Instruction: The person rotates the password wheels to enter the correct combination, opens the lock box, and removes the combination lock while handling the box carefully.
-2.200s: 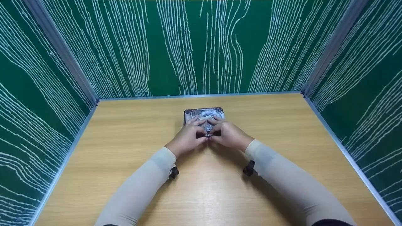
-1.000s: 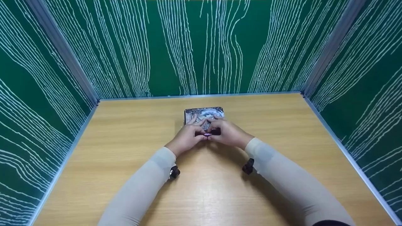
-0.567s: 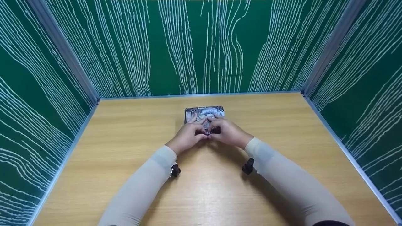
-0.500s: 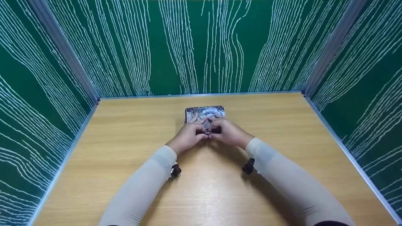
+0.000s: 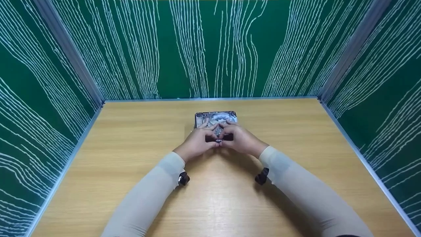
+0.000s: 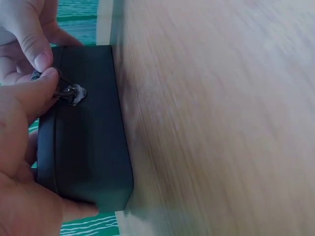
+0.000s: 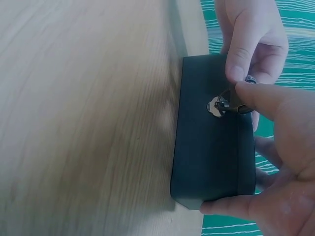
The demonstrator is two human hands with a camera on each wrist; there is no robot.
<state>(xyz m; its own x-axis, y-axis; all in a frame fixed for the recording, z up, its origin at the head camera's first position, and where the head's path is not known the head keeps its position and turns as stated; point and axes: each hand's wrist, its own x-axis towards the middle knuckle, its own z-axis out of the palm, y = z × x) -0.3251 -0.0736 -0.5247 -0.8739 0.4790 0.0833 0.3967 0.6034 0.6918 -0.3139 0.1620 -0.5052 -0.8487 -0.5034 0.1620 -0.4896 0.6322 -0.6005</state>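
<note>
A dark box (image 5: 215, 117) with a printed, picture-covered lid lies on the table; its plain black side fills much of both wrist views. At the middle of its front is a metal hasp plate (image 6: 78, 94), with a dark shackle running through it. On that shackle hangs a small combination padlock (image 5: 219, 140), with what looks like a row of dials. My left hand (image 5: 197, 141) pinches one end of it between thumb and index finger. From the other side my right hand (image 5: 243, 140) pinches it likewise. Other fingers of both hands rest on the lid and sides. Fingertips hide most of the padlock.
The light wooden table (image 5: 210, 194) is bounded at the back and sides by green panels (image 5: 174, 65) with white wavy lines. Metal frame strips run along the table's edges. Small black devices (image 5: 262, 176) sit at both wrists.
Both hands stay at the padlock, with only small shifts of thumbs and index fingers. The right index finger is more arched than 2.2 s ago. The box looks unmoved.
</note>
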